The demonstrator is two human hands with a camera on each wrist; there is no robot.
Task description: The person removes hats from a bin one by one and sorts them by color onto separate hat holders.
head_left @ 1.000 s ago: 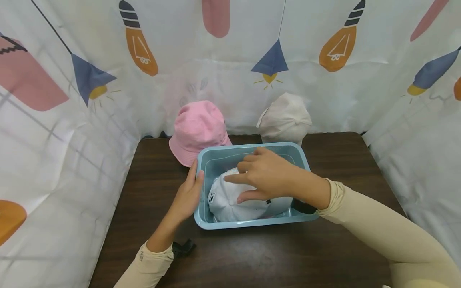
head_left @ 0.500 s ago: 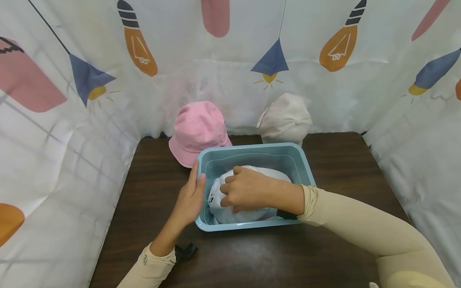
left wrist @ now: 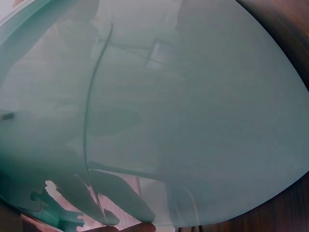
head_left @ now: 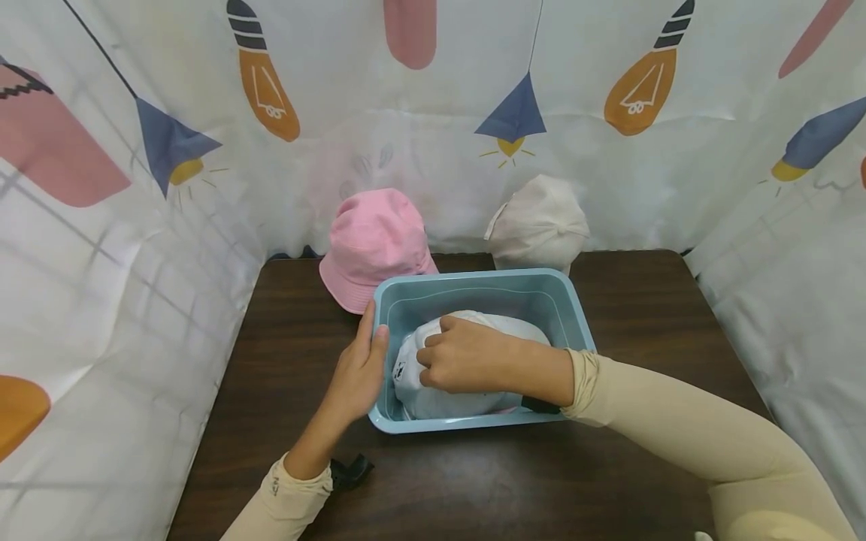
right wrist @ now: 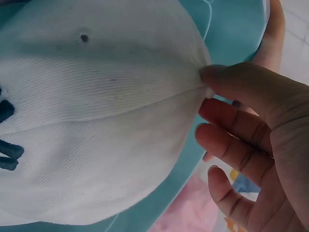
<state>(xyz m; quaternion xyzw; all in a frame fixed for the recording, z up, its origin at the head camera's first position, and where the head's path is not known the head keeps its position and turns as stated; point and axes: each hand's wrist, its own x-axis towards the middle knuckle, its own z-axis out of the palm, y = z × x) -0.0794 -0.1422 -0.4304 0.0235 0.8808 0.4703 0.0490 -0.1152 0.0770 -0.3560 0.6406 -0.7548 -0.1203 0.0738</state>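
A white cap (head_left: 433,402) with a small dark mark on its side lies inside a light blue plastic basin (head_left: 473,280). My right hand (head_left: 473,357) pinches the cap's crown from above; in the right wrist view, thumb and index finger squeeze a fold of the ribbed white cloth, with dark stitching at the left edge. My left hand (head_left: 358,372) rests against the basin's left side, its fingers straight along the outer wall and the thumb at the rim. The left wrist view is filled by the glossy basin wall (left wrist: 193,106), with fingertips at the bottom edge.
A pink bucket hat (head_left: 379,240) sits behind the basin's left corner. A cream cap (head_left: 541,225) stands behind its right side. Both are close to the patterned cloth (head_left: 440,135) at the back. The dark wooden table (head_left: 501,481) extends in front.
My right hand has come down and left onto the white cap, its fingers going from spread to pinching the crown. My left hand stays at the basin's side.
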